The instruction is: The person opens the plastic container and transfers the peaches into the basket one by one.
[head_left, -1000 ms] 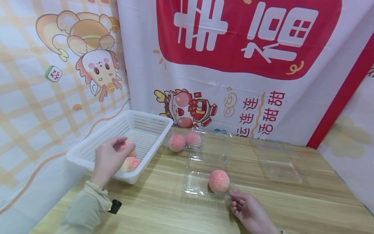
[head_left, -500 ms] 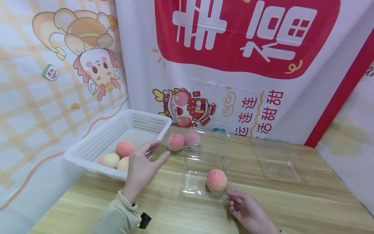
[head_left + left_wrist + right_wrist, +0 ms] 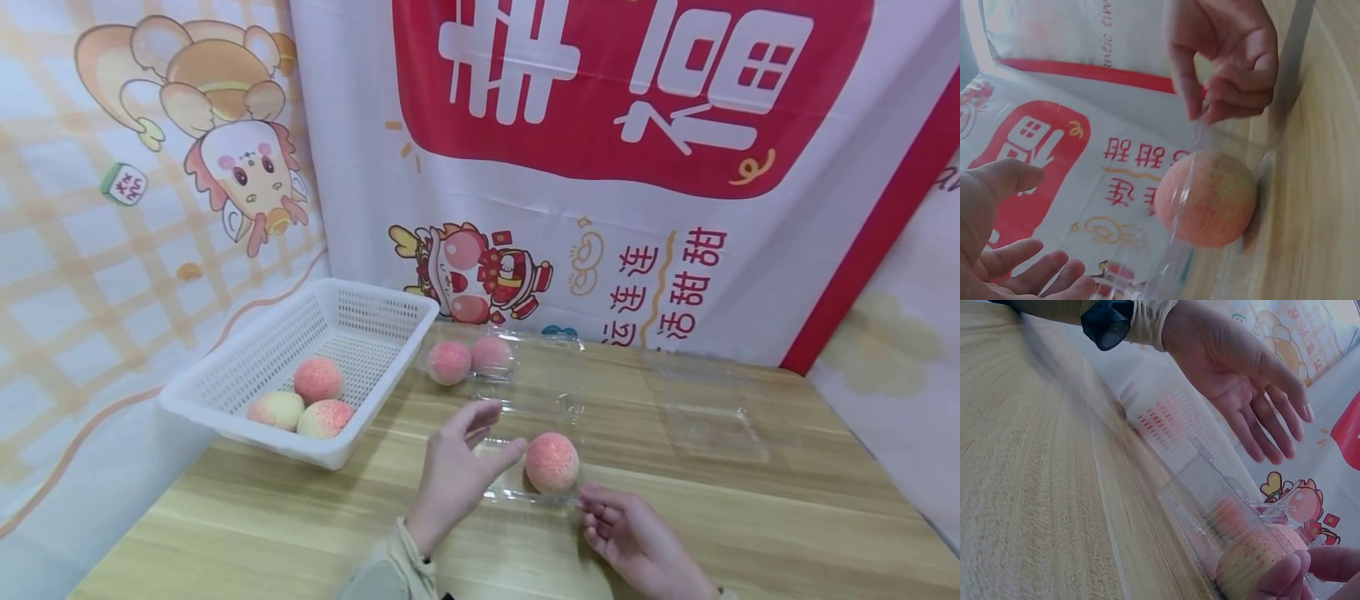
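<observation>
Here's the left hand (image 3: 457,471), fingers loosely spread and holding nothing, over the left side of a clear container (image 3: 510,495) and just beside the single pink peach (image 3: 552,462) sitting inside, while the right hand (image 3: 637,533) pinches the near right corner! Worktop (image 3: 225,533) runs from the container's near edge towards the person, with a strip of wood either side, between the white basket (image 3: 392,379) on the left and a second clear container (image 3: 720,433) on the right. Count the others: three peaches (image 3: 318,380) at the basket's near end, two (image 3: 449,362) further back amid clear plastic.
</observation>
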Demonstrator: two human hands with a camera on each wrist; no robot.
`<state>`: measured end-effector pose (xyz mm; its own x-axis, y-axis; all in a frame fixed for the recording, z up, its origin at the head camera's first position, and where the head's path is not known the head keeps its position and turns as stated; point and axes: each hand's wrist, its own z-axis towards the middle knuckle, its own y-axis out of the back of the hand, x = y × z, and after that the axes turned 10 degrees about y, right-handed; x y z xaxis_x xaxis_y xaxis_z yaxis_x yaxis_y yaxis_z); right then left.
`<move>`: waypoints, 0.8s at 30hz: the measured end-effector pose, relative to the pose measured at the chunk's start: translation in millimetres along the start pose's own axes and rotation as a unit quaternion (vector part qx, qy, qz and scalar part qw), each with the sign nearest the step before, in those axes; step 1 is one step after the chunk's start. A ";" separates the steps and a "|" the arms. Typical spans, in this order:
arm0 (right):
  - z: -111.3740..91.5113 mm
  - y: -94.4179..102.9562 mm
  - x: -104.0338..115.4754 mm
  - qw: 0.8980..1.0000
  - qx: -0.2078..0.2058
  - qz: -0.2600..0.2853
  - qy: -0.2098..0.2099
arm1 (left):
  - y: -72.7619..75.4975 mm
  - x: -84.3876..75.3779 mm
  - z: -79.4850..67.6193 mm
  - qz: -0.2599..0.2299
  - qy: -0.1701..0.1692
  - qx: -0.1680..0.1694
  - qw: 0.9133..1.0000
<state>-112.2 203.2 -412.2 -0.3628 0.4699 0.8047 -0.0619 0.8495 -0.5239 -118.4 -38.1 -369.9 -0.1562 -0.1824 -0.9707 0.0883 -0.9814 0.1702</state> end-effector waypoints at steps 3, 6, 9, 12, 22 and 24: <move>0.3 0.2 -0.3 1.000 0.001 0.000 0.001 | -11.8 0.9 1.9 -0.006 0.008 0.012 1.000; 0.9 1.0 -0.8 1.000 0.009 0.001 0.004 | -20.7 1.7 4.5 -0.004 0.020 0.021 1.000; 1.2 2.5 -1.6 1.000 0.014 0.008 0.006 | -27.0 4.2 7.3 0.001 0.030 0.027 0.999; 0.6 3.8 -2.3 1.000 0.013 0.016 0.007 | -31.7 7.1 9.5 0.006 0.037 0.032 0.999; -1.7 0.7 -0.9 1.000 0.005 0.017 0.004 | -40.2 13.7 16.2 0.020 0.065 0.041 0.997; -1.9 -0.2 -0.5 1.000 0.003 0.014 0.005 | -42.0 15.6 18.1 0.024 0.071 0.044 0.996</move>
<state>-110.3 203.3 -412.0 -0.3543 0.4958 0.7929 -0.0567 0.8349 -0.5475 -142.4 -0.8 -389.1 -0.0125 -0.2248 -0.9743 0.0052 -0.9744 0.2247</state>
